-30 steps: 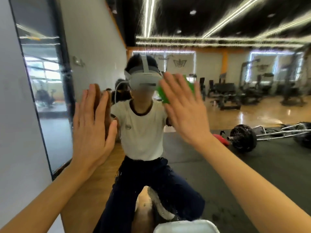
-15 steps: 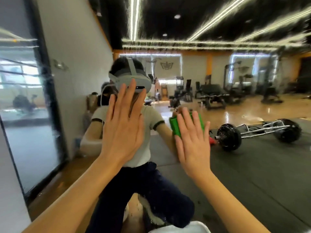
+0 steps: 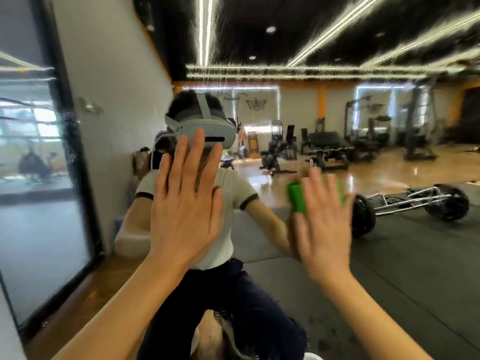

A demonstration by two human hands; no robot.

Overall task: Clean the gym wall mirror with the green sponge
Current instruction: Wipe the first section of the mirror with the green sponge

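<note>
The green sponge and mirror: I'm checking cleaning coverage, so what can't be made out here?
- Green sponge: head view, mostly covered by the right hand, which is motion-blurred.
- Mirror: glass behind the left hand and both forearms hidden.
- White object: cut off by the bottom edge.

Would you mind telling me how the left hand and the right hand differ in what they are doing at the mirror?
The left hand lies bare and flat against the mirror; the right hand presses the green sponge against it. The left hand sits higher, over the reflected headset; the right hand sits lower, towards the reflected barbell. The left hand looks sharp; the right hand is blurred. Both have straight, spread fingers.
</note>
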